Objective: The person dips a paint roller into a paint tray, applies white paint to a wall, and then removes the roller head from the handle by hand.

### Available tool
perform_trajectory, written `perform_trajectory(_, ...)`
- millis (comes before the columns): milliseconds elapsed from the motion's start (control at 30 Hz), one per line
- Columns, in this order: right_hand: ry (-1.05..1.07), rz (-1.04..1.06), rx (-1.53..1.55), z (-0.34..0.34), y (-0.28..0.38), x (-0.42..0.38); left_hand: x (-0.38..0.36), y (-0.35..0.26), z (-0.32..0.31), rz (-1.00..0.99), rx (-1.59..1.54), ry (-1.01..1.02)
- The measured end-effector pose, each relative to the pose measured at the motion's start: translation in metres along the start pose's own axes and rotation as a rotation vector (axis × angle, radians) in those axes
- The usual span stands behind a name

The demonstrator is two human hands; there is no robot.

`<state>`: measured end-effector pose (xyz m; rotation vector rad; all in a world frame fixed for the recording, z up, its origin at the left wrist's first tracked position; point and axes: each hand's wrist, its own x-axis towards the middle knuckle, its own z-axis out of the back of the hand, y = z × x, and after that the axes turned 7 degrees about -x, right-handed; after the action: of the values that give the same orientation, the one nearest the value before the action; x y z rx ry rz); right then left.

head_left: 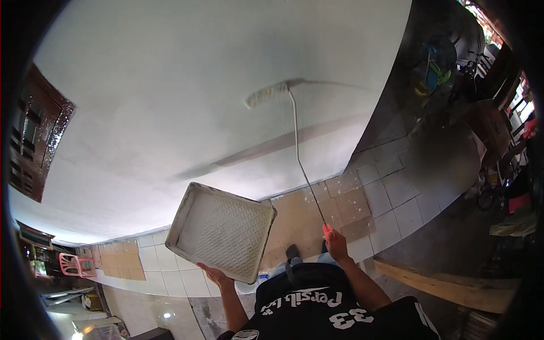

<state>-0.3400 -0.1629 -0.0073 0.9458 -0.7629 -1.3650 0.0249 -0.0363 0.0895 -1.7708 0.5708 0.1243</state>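
Observation:
My right hand (336,247) is closed round the orange handle of a paint roller (268,95). The roller's long bent metal rod reaches up from the hand, and its pale, paint-covered sleeve lies at the white wall (170,85), casting a shadow there. On the other side, my left hand (217,276) grips the lower edge of a paint tray (226,229) and holds it tilted in front of my body. White paint coats the tray's ribbed floor and shows in its deeper left end. Most of the left fingers are hidden beneath the tray.
Brown cardboard sheets (300,212) cover part of the white tiled floor (399,204) along the wall. A pink plastic chair (77,264) stands far left, below a dark wooden window frame (42,130). At right lies a wooden beam (447,283), with cluttered items (433,73) beyond.

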Motion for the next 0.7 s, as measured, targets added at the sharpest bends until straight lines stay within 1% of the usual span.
perform_trajectory(100, 0.008, -0.077, -0.057, -0.011, -0.05, -0.027, 0.015, 0.003, 0.014, 0.0, 0.005, 0.033)
perform_trajectory(133, 0.003, -0.089, -0.089, -0.011, -0.051, -0.029, 0.014, 0.001, 0.013, 0.012, 0.012, 0.046)
perform_trajectory(167, 0.006, -0.092, -0.059, -0.012, -0.051, -0.034, 0.013, -0.003, 0.014, 0.023, 0.018, 0.059)
perform_trajectory(267, -0.001, -0.067, 0.039, -0.011, -0.026, -0.034, 0.008, -0.008, 0.008, 0.017, 0.07, 0.041)
perform_trajectory(333, -0.026, 0.001, 0.124, -0.018, -0.012, -0.018, 0.017, -0.001, 0.012, 0.02, 0.057, 0.052)
perform_trajectory(400, -0.074, 0.13, 0.011, -0.011, 0.038, 0.014, 0.016, 0.0, 0.014, 0.023, 0.056, 0.047)
perform_trajectory(467, -0.101, 0.217, -0.021, 0.001, 0.1, 0.041, 0.01, -0.005, 0.001, 0.018, 0.053, 0.035)
perform_trajectory(500, -0.079, 0.199, 0.016, 0.004, 0.111, 0.052, 0.01, -0.006, 0.0, 0.02, 0.063, 0.042)
perform_trajectory(567, -0.035, 0.164, 0.088, 0.008, 0.12, 0.063, 0.008, -0.006, -0.001, 0.027, 0.081, 0.054)
perform_trajectory(667, -0.029, 0.112, 0.141, 0.007, 0.112, 0.06, 0.004, -0.01, -0.005, 0.015, 0.054, 0.079)
perform_trajectory(700, -0.035, 0.101, 0.116, 0.005, 0.1, 0.058, 0.003, -0.011, -0.007, 0.008, 0.073, 0.077)
